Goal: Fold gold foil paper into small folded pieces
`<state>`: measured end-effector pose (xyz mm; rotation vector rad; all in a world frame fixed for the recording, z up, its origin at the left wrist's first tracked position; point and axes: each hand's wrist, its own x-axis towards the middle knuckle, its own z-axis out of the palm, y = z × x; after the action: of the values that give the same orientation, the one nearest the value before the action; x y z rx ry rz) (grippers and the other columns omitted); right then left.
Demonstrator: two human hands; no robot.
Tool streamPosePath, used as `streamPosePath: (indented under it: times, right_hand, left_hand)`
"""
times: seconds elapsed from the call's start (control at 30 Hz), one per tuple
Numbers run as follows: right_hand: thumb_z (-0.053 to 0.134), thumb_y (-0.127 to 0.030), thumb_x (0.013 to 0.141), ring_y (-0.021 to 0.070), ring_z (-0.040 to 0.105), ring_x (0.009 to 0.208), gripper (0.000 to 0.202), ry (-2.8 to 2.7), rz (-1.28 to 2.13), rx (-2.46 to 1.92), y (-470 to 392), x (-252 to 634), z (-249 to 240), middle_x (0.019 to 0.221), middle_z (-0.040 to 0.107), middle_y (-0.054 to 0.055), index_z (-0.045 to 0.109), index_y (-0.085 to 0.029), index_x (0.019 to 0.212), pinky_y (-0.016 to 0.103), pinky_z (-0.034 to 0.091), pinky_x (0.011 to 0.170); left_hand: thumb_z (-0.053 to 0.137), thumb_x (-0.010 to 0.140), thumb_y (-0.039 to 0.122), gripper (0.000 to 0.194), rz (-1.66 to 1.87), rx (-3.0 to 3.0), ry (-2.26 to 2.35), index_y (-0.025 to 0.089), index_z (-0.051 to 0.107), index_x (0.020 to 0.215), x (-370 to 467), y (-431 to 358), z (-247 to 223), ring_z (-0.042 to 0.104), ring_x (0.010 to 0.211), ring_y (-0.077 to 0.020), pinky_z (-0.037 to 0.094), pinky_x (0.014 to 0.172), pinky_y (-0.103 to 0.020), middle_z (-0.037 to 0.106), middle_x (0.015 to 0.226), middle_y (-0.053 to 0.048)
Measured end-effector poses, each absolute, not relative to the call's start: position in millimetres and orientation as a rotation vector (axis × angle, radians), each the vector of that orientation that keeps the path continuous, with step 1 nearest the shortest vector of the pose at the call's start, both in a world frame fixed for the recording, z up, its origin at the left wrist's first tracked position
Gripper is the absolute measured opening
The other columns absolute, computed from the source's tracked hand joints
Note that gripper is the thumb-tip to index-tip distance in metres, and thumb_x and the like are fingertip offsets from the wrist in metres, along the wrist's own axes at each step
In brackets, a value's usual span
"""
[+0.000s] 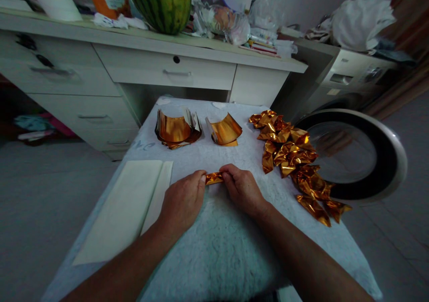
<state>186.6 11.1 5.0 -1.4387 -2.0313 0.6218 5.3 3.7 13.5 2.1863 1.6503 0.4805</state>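
Observation:
A narrow folded strip of gold foil paper (214, 178) is stretched between my two hands over the middle of the cloth-covered table. My left hand (186, 197) pinches its left end, and my right hand (241, 186) grips the right end; both ends are hidden by fingers. Beyond them lie two stacks of curved gold foil sheets, a thicker stack (174, 130) on the left and a thinner stack (225, 130) beside it. Off to the right is a heap of folded gold foil pieces (290, 152).
White paper sheets (124, 203) lie at the table's left. A washing machine with its round door (398, 159) swung out stands close to the right edge. Behind the table is a white desk (100, 69) bearing a cut watermelon (164, 7) and plastic bags.

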Motion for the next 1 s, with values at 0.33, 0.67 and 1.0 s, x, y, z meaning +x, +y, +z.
streamPosePath:
  times: [0.33,0.67,1.0]
  right_hand:
    - [0.043,-0.022,0.094,0.0145,0.055,0.057,0.013,-1.957,0.561,-1.56,8.5,181.7,9.7,0.064,0.058,-0.002,0.054,-0.021,0.088,0.024,0.035,0.057]
    - [0.043,-0.021,0.094,0.0137,0.055,0.06,0.014,-1.992,0.512,-1.435,5.9,178.3,6.1,0.071,0.061,0.001,0.054,-0.021,0.087,0.023,0.038,0.058]
    - [0.042,-0.024,0.094,0.0132,0.054,0.051,0.016,-1.964,0.5,-1.454,3.9,177.5,6.4,0.062,0.059,-0.001,0.055,-0.021,0.087,0.023,0.035,0.053]
  left_hand:
    - [0.027,0.1,0.027,0.037,0.553,2.198,1.616,0.019,0.062,0.113,3.2,3.1,9.9,0.07,0.084,-0.0216,0.048,0.073,-0.032,0.074,0.095,-0.006]
    - [0.029,0.1,0.024,0.033,0.474,2.198,1.708,0.02,0.061,0.106,1.9,3.4,14.2,0.07,0.078,-0.0214,0.045,0.066,-0.03,0.073,0.084,-0.004]
    - [0.032,0.099,0.019,0.028,0.388,2.286,1.721,0.02,0.059,0.108,3.6,4.1,12.7,0.07,0.078,-0.0206,0.043,0.063,-0.028,0.073,0.085,-0.005]
